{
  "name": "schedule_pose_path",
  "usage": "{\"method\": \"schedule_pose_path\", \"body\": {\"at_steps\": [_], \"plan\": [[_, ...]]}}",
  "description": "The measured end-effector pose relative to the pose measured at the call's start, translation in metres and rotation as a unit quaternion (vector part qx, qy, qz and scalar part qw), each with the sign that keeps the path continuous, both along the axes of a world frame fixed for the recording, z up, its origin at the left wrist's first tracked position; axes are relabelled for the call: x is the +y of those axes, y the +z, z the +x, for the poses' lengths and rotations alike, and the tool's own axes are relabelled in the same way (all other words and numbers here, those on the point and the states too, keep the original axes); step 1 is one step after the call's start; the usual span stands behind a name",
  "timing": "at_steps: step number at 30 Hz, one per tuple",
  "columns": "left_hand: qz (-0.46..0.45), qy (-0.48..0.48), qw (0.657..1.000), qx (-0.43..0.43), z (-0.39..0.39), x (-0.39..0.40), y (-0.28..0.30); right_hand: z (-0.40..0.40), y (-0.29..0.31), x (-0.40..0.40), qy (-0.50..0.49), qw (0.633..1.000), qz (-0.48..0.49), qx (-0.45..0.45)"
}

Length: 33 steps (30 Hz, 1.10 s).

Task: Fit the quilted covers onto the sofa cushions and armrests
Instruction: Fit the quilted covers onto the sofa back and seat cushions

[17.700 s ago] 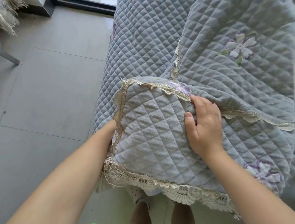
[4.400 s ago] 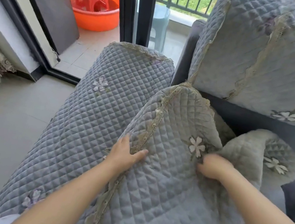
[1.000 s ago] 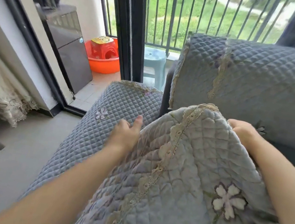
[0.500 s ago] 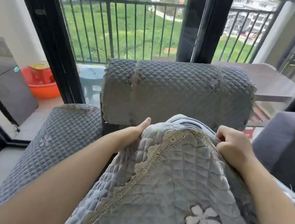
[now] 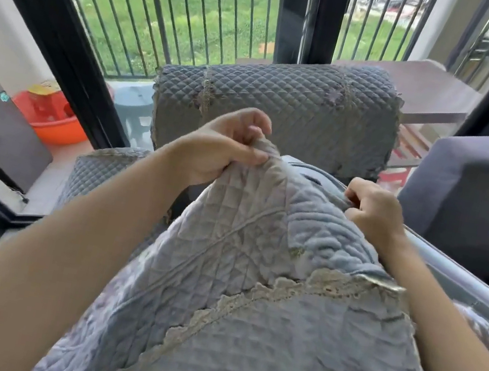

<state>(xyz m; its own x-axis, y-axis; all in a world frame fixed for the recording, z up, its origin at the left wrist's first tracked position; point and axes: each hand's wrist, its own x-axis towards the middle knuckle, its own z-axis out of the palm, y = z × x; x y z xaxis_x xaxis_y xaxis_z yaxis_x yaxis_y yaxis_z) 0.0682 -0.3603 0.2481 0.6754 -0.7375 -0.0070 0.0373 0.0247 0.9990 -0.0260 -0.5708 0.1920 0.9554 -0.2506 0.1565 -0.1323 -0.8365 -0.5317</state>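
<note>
At centre frame, one quilted cover is pinched at its top edge by the left hand and gripped by the right hand. At left, one orange basin holds one red stool.

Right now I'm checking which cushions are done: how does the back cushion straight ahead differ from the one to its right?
The back cushion straight ahead wears a diamond-quilted grey cover with lace trim; the back cushion to its right shows smooth, bare dark fabric. The covered one stands against the balcony railing, while the bare one sits nearer, at the frame's right edge. Both are upright and untouched: the left hand and right hand grip a third loose quilted cover.
</note>
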Motion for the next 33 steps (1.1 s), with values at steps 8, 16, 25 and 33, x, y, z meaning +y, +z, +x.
{"method": "schedule_pose_path", "body": {"at_steps": [8, 16, 25, 33], "plan": [[0.126, 0.11, 0.971, -0.171, 0.019, -0.051, -0.041, -0.003, 0.0, -0.009, 0.023, 0.999, -0.035, 0.017], [0.232, 0.04, 0.97, -0.056, 0.026, -0.057, -0.059, -0.006, 0.001, -0.018, 0.032, 0.999, -0.031, 0.021], [0.215, 0.021, 0.975, 0.05, 0.051, -0.053, -0.067, 0.006, 0.004, -0.021, 0.073, 0.99, -0.117, 0.04], [0.194, 0.017, 0.976, 0.098, 0.062, -0.051, -0.08, -0.001, 0.002, -0.036, 0.147, 0.971, 0.189, -0.009]]}}
